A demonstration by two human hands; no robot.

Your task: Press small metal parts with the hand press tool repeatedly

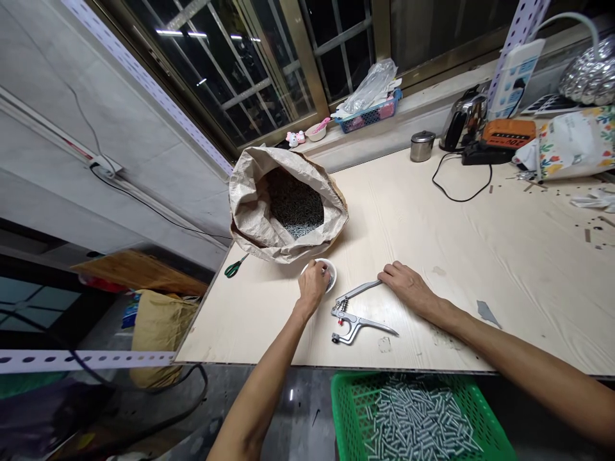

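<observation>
My left hand (pixel 314 282) reaches into a small white bowl (pixel 333 267) with its fingers bent together. Small metal bits show by the fingertips, too small to name. My right hand (pixel 402 280) has its fingers closed round the end of the upper handle of the grey snap pliers (pixel 358 323). The pliers lie on the table with their handles spread and jaws facing left; a spring and a red tip show near the jaws. Behind the bowl stands a paper sack (pixel 245 205), its top open, with many small dark and shiny metal pieces inside.
Green-handled scissors (pixel 233 268) lie at the left of the table (pixel 384 224). Below its front edge is a green basket (pixel 342 410) of metal pins. At the back right are a lidded metal cup (pixel 422 147), a kettle (pixel 464 118) and an orange box (pixel 508 133) with cable.
</observation>
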